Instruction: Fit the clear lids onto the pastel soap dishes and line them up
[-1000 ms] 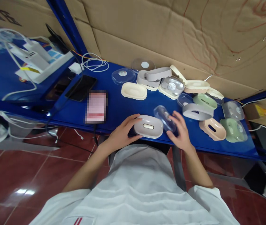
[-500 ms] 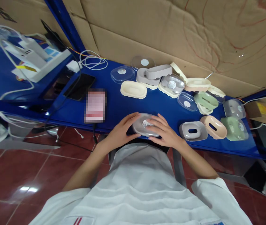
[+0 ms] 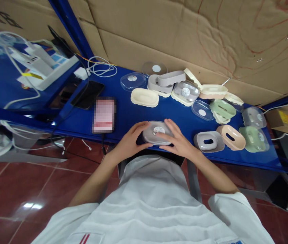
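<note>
At the table's front edge, between my two hands, sits a grey soap box (image 3: 147, 135) with a clear lid and a round sticker on top. My left hand (image 3: 133, 139) grips its left end, thumb at the near side and fingers at the far side. My right hand (image 3: 178, 139) holds the right end, one finger lying across the lid by the sticker. Right of it stand a grey soap box base (image 3: 219, 145) with an oval slot and a peach base (image 3: 239, 139). A cream tray (image 3: 144, 97) lies behind the held box.
Several clear lids, such as one lid (image 3: 133, 84), and a green tray (image 3: 222, 107) lie along the cardboard wall (image 3: 159, 37). A blurred-out pink-screened device (image 3: 104, 115), a black phone (image 3: 90, 95), a coiled white cable (image 3: 102, 67) and a power strip (image 3: 57, 71) are at left.
Fingers of my right hand have shifted on the lid: some moved to the far edge, uncovering more of the sticker. My left hand keeps its hold.
</note>
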`<state>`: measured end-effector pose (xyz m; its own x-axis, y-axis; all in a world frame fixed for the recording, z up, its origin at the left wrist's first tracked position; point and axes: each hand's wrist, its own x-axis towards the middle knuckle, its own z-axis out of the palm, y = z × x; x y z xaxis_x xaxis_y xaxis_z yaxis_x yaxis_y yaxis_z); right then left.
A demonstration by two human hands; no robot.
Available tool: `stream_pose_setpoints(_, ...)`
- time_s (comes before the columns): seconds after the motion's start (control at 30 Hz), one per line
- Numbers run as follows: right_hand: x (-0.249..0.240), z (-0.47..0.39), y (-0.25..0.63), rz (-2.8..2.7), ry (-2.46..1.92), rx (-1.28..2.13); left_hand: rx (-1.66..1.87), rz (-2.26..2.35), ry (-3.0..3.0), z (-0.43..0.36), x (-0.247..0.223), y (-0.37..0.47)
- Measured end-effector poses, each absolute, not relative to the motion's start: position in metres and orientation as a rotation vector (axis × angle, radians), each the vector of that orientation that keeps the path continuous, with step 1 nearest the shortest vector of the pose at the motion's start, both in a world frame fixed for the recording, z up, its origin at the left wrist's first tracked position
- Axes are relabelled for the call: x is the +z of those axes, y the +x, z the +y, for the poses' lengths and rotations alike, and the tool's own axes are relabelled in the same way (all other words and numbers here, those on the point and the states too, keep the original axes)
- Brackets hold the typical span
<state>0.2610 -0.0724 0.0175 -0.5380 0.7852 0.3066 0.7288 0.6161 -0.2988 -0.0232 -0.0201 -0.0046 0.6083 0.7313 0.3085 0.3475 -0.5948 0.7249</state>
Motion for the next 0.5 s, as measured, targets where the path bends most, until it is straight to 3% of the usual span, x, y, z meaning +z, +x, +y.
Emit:
stream_pose_setpoints(0.3,0.0247,-0.0654,0.2644,-2.358,-1.193,0.413,0.810,0.841,2.194,-0.0208,-0.0010,-0.0221)
stream_pose_setpoints(0.5,0.0240,-0.0721,0.2649,-2.346,-1.220,0.200,0.769,0.879,2.176,-0.0241,0.0005,-0.0205)
